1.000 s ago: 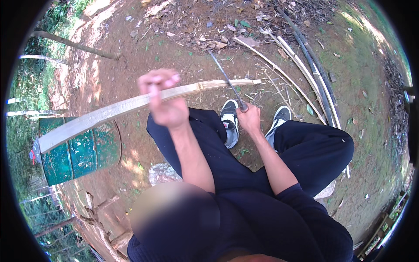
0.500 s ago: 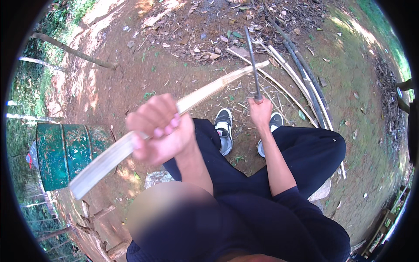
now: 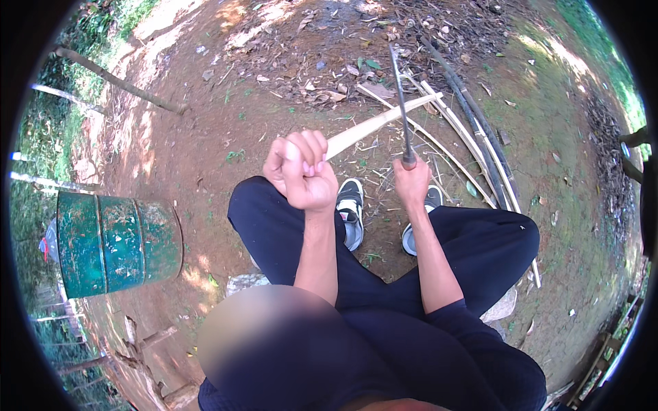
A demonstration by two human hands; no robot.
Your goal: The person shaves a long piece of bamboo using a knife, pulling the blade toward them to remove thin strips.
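My left hand [image 3: 301, 170] is closed in a fist at the near end of a pale bamboo strip [image 3: 363, 131], in front of my left knee. The strip slants away to the right, its far end over the ground beyond my feet. My right hand [image 3: 413, 185] grips the handle of a long machete [image 3: 399, 89], whose narrow dark blade points up and away. In the picture the blade crosses the strip near its far end; whether they touch, I cannot tell. No length of strip shows behind my left fist.
Several split bamboo strips [image 3: 460, 123] and dark poles [image 3: 473, 109] lie on the ground at the right. Dry leaves [image 3: 336, 96] litter the soil ahead. A rusty green drum [image 3: 120, 243] lies at the left, with branches [image 3: 147, 349] nearer me. My shoes [image 3: 351, 212] stand between my knees.
My left hand has moved right and slightly away from me, and the strip's tail behind it no longer shows. The strip's far end has shifted right. The machete has hardly moved.
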